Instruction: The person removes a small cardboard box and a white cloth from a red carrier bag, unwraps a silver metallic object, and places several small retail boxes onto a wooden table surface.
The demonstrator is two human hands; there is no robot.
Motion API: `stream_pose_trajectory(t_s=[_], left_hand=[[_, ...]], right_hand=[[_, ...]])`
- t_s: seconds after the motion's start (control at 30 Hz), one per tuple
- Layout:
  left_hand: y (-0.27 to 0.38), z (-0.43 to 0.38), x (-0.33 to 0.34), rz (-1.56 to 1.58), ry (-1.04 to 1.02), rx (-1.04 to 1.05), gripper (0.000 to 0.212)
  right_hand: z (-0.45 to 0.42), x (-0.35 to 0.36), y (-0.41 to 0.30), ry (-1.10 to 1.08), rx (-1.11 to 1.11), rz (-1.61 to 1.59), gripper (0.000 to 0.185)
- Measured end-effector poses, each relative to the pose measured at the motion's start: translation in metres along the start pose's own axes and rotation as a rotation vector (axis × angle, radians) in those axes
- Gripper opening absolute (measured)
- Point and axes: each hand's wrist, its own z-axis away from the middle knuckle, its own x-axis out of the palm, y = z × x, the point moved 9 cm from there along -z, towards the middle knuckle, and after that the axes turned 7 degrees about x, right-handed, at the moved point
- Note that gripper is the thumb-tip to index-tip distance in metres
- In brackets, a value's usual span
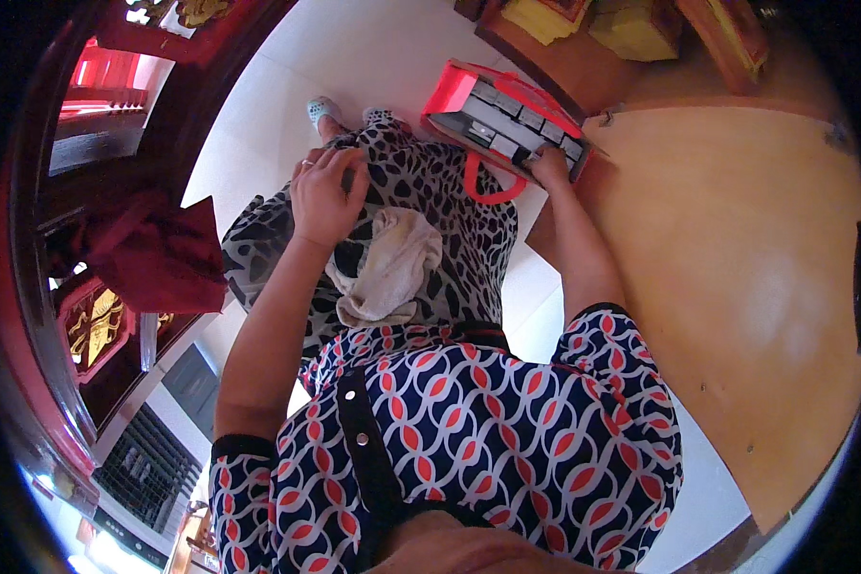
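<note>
My right hand [549, 166] reaches into a red handle bag [450, 90] that stands beside my right knee. Small grey-and-white boxes [531, 118] line both long sides of the bag's inside. My right fingertips are by a dark item near its front corner, and whether they grip it is hidden. Over my left knee, my left hand [326, 194] is loosely curved, thumb apart from the fingers, holding nothing visible. A crumpled beige cloth [394, 269] lies in my lap on the black-and-grey patterned trousers [430, 172].
A light wooden panel [732, 273] spans my right side. Beyond it, yellow packets [631, 32] sit in a wooden compartment [660, 86]. To my left stands dark red carved furniture [100, 323], with a maroon cloth [161, 258] hanging from it. The pale tiled floor [373, 57] shows ahead.
</note>
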Motion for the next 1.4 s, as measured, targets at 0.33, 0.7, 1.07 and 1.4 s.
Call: stream_pose_trajectory(t_s=[0.33, 0.7, 1.07, 1.4], left_hand=[[0.002, -0.002, 0.003, -0.035, -0.047, -0.005, 0.023], [-0.003, 0.002, 0.003, -0.057, -0.053, -0.030, 0.022], [-0.003, 0.004, 0.002, -0.047, -0.042, -0.042, 0.021], [-0.003, -0.001, 0.006, -0.020, -0.061, -0.017, 0.023]], right_hand=[[0.006, -0.013, -0.002, -0.097, 0.088, 0.092, 0.054], [0.001, 0.014, -0.014, -0.216, 0.005, 0.119, 0.049], [0.000, -0.001, -0.140, -0.215, -0.354, 0.289, 0.030], [0.000, 0.047, -0.175, -0.133, -0.776, 0.408, 0.041]])
